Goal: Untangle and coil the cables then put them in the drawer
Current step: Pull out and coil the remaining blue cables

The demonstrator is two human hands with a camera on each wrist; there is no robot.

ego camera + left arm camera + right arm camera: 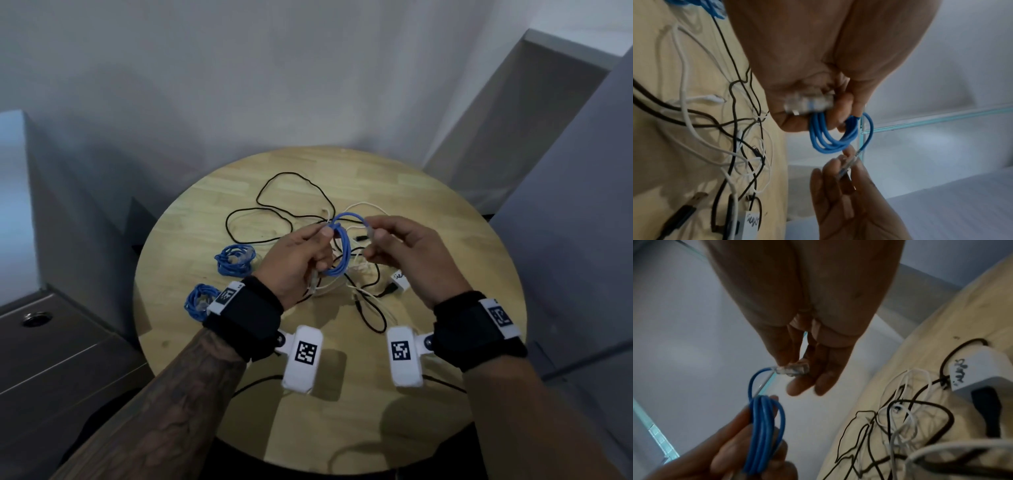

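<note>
My left hand (310, 255) grips a small coil of blue network cable (339, 253) above the round wooden table (445, 240); the coil (830, 138) hangs below the curled fingers with one clear plug (809, 103) against the palm. My right hand (383, 240) pinches the cable's other clear plug (793, 369), and a short blue loop runs from it back to the coil (764, 433). Under both hands lies a tangle of black and white cables (281, 219).
Two coiled blue cables (236, 258) (198, 301) lie on the table's left side. A white adapter with handwriting (982, 369) and a black USB plug (684, 209) sit in the tangle. A grey cabinet (51, 342) stands at the left.
</note>
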